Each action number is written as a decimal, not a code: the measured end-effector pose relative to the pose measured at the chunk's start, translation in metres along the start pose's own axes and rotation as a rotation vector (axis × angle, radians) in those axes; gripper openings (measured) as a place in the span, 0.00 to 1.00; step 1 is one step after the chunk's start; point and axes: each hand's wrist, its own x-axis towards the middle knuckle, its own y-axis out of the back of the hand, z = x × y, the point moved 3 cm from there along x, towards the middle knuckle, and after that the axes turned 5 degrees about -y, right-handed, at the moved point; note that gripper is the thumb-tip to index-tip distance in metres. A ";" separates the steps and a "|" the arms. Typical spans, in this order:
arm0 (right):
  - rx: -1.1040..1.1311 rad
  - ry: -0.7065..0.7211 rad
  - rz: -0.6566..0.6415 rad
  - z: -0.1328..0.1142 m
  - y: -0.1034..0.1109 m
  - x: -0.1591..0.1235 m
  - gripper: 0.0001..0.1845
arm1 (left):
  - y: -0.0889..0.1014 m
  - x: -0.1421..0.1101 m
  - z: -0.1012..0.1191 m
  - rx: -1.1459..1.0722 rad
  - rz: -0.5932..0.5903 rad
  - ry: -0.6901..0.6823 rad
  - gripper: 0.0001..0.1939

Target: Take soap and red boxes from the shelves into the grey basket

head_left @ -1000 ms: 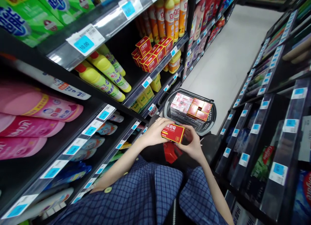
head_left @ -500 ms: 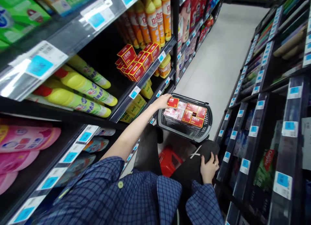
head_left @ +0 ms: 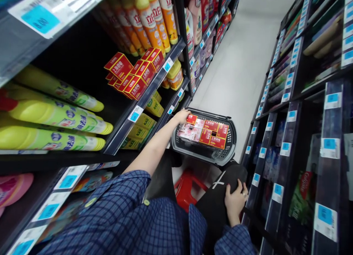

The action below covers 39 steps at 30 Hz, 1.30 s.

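My left hand [head_left: 182, 116] reaches over the left end of a black plastic basket [head_left: 225, 156]. Its fingers are closed at the edge of a small red soap box [head_left: 192, 119], just inside the rim. Pink boxes marked LUX [head_left: 189, 133] lie beside that box in the basket. To their right are several more red boxes [head_left: 217, 142] with white lettering. My right hand [head_left: 235, 198] rests on my right knee, fingers apart and holding nothing. A ring shows on one finger.
On the left shelf stands a stack of red soap boxes [head_left: 135, 86], near yellow-green bottles [head_left: 55, 117] lying flat and orange bottles [head_left: 147, 18]. Yellow AXE packs [head_left: 143, 121] sit lower. A red plastic stool [head_left: 186, 190] is beneath me. Shelving [head_left: 292, 126] lines the right side.
My view has shifted, so the left shelf looks nearer. My left hand and the soap box have moved slightly lower at the basket's left end. My right hand stays on the knee.
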 end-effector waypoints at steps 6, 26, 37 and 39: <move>0.054 0.004 0.033 0.000 -0.002 0.000 0.34 | -0.018 0.008 -0.003 0.059 -0.005 -0.019 0.32; 0.065 0.020 0.038 0.003 -0.005 0.000 0.33 | -0.025 0.005 -0.007 0.037 -0.034 -0.024 0.36; 0.040 0.034 0.054 0.003 -0.005 0.000 0.35 | -0.025 0.005 -0.007 0.045 -0.034 -0.019 0.37; 0.036 0.036 0.057 0.003 -0.005 0.000 0.35 | -0.026 0.005 -0.008 0.034 -0.033 -0.026 0.37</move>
